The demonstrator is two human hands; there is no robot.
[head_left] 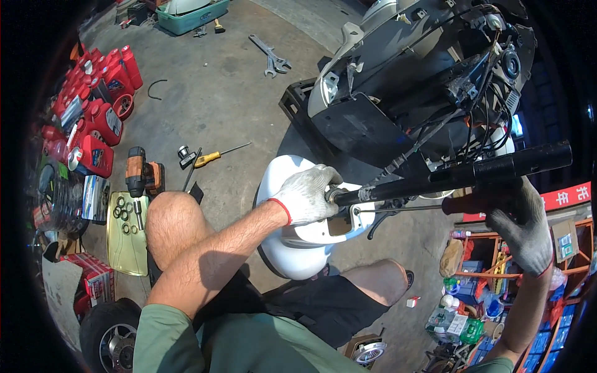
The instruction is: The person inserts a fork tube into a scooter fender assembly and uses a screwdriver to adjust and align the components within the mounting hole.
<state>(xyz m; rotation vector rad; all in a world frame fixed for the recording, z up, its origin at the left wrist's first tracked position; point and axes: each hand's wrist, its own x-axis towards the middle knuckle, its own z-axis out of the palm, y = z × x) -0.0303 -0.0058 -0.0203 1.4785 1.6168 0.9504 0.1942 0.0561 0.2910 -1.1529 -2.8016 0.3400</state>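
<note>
My left hand (314, 193), in a grey glove, is closed on the lower end of a black steering tube (404, 188), at the collar over a white fender (280, 252). The tube slants up to the right across the vehicle's front. My right hand (519, 227), also gloved, grips the dark handle of a long screwdriver (460, 205) just below the tube. Its thin shaft runs left to a hole in the fender's bracket; whether the tip sits in a screw I cannot tell. Some right fingers are hidden behind the handle.
A partly dismantled scooter (398, 93) fills the upper right. Red jugs (106, 121) line the left. A drill (143, 171), yellow screwdriver (208, 158), tray of rings (118, 248), wrenches (270, 59) and tyre (109, 329) lie about. An orange shelf with goods (479, 273) stands right.
</note>
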